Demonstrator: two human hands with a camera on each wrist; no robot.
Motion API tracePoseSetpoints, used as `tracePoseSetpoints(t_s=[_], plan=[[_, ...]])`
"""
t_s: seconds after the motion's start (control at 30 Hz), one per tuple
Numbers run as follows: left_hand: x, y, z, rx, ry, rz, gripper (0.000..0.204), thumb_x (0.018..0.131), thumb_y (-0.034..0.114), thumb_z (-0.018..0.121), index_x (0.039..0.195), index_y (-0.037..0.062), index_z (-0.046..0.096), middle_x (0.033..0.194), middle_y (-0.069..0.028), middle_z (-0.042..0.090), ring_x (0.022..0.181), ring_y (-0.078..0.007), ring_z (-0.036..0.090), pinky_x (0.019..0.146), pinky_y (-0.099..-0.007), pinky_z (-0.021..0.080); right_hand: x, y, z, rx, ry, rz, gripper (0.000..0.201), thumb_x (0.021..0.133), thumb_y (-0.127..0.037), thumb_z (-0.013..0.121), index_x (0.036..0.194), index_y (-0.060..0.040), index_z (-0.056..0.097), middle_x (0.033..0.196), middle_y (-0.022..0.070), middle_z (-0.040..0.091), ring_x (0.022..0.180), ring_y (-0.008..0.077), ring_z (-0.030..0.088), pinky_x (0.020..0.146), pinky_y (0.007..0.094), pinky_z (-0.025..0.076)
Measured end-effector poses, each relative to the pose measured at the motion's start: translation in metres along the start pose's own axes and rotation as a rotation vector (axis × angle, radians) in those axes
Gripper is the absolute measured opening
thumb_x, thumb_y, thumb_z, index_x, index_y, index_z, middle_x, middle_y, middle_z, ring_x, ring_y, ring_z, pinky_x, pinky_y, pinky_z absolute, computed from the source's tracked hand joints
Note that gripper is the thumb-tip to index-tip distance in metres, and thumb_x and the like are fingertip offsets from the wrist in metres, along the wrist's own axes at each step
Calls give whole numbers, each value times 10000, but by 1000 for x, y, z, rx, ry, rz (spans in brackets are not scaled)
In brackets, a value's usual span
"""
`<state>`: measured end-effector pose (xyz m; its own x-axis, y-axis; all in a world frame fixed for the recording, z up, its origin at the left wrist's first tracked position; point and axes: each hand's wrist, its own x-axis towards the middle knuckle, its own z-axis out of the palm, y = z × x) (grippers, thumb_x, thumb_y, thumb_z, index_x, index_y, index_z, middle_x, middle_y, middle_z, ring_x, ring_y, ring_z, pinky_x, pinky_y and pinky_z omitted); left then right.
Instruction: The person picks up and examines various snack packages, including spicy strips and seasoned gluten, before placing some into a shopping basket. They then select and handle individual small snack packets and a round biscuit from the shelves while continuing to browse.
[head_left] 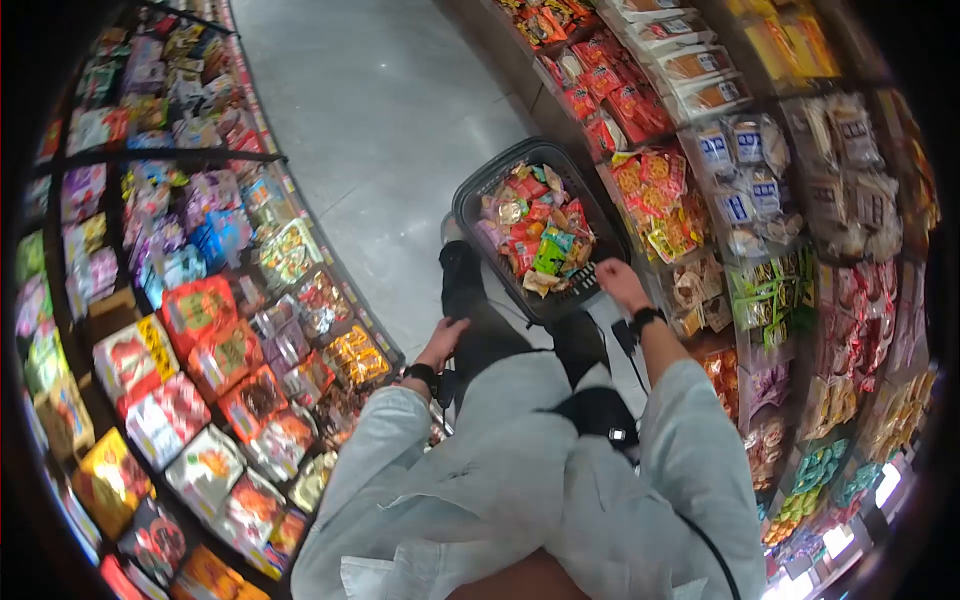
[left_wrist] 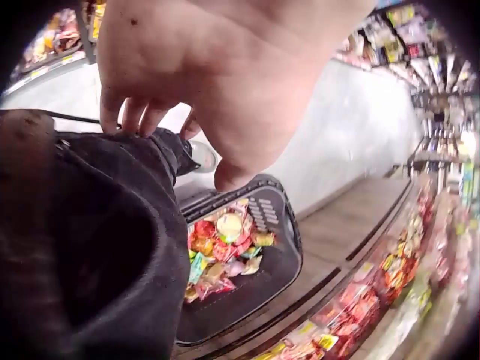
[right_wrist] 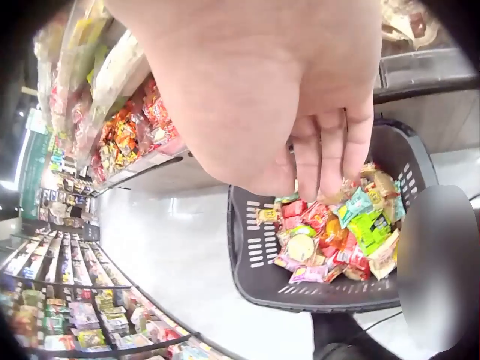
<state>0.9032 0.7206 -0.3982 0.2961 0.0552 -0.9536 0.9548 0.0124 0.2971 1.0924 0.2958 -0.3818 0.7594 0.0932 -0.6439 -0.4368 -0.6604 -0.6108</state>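
A dark plastic shopping basket [head_left: 470, 200] stands on the floor by the person's feet, with several small wrapped snacks [head_left: 530, 215] inside. A bright green packet [right_wrist: 369, 231] lies on top of the pile. The right hand [head_left: 622, 286] hangs over the basket's near right rim, holding nothing, its fingers [right_wrist: 330, 154] pointing loosely down in the right wrist view. At the person's dark trouser leg [left_wrist: 142, 195] is the left hand [head_left: 441, 343], with its fingertips at the cloth and nothing held. From the left wrist view, the basket [left_wrist: 262, 300] shows beyond the thumb.
Shelves of bagged snacks line both sides. On the left lie red snack bags [head_left: 200, 305] and orange packets [head_left: 358, 355]. Close to the basket on the right are red packets [head_left: 635, 105] and red-yellow bags [head_left: 655, 190]. A grey floor aisle [head_left: 370, 100] runs ahead between the shelves.
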Motion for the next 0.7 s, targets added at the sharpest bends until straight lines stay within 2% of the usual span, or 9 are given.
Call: tracePoseSetpoints(t_s=[0.07, 0.13, 0.17, 0.27, 0.3, 0.37, 0.43, 0.5, 0.7], plan=[[62, 13, -12, 342, -52, -38, 1178, 771, 593, 789, 1623, 86, 152, 1505, -278, 441, 1387, -392, 480, 1125, -466, 432, -2, 26, 5, -56, 60, 166, 256, 978, -278, 637, 978, -30, 696, 835, 52, 727, 756, 134, 683, 720, 304, 537], [87, 52, -22, 716, -56, -141, 1399, 688, 633, 837, 1642, 74, -21, 1523, -324, 402, 1405, -447, 455, 1146, -466, 419, 0, 25, 7, -137, -56, 356, 325, 972, -329, 630, 989, -12, 699, 878, 79, 753, 785, 171, 720, 747, 334, 555], [82, 77, -19, 762, 57, -200, 1481, 618, 632, 875, 1628, 63, -47, 1490, -347, 417, 1344, -481, 502, 1127, -489, 440, 10, 53, 19, -203, -53, 374, 335, 968, -340, 627, 989, -13, 695, 875, 89, 751, 794, 182, 724, 753, 339, 556], [97, 110, -21, 826, 224, -255, 1420, 617, 607, 889, 1621, 70, 40, 1457, -329, 449, 1304, -475, 535, 1090, -495, 473, 59, 79, 66, -355, -27, 343, 365, 965, -375, 610, 997, -19, 684, 860, 114, 735, 815, 224, 726, 766, 359, 551], [99, 114, -18, 832, 314, -215, 1221, 641, 540, 877, 1559, 63, 228, 1385, -299, 509, 1232, -455, 578, 1010, -509, 517, 73, 87, 80, -403, -25, 325, 375, 965, -387, 603, 1001, -22, 682, 855, 122, 729, 822, 240, 725, 769, 367, 548], [105, 112, -9, 921, 447, -32, 1050, 666, 479, 851, 1482, 57, 344, 1343, -285, 537, 1183, -452, 595, 958, -516, 532, 126, 97, 117, -279, -89, 250, 414, 979, -435, 573, 1011, -33, 664, 879, 162, 716, 904, 344, 705, 790, 441, 523], [120, 98, -2, 965, 635, 219, 696, 741, 366, 759, 1308, 35, 528, 1236, -257, 593, 1084, -443, 622, 890, -527, 540, 174, 65, 152, -213, -76, 308, 424, 977, -420, 602, 1132, -28, 644, 1004, 185, 730, 988, 324, 709, 868, 412, 531], [131, 93, -2, 973, 672, 250, 597, 786, 341, 715, 1273, 33, 559, 1207, -246, 606, 1071, -440, 629, 888, -523, 542, 224, 61, 192, -115, -38, 216, 516, 915, -396, 659, 1279, -34, 597, 1185, 244, 701, 1133, 400, 667, 971, 444, 519], [136, 80, -15, 999, 724, 356, 445, 848, 270, 626, 1221, 29, 614, 1201, -221, 627, 1061, -427, 628, 894, -516, 531, 331, 58, 282, 202, 152, 152, 623, 816, -405, 791, 1232, 13, 592, 1179, 209, 702, 1074, 340, 699, 943, 408, 539]])
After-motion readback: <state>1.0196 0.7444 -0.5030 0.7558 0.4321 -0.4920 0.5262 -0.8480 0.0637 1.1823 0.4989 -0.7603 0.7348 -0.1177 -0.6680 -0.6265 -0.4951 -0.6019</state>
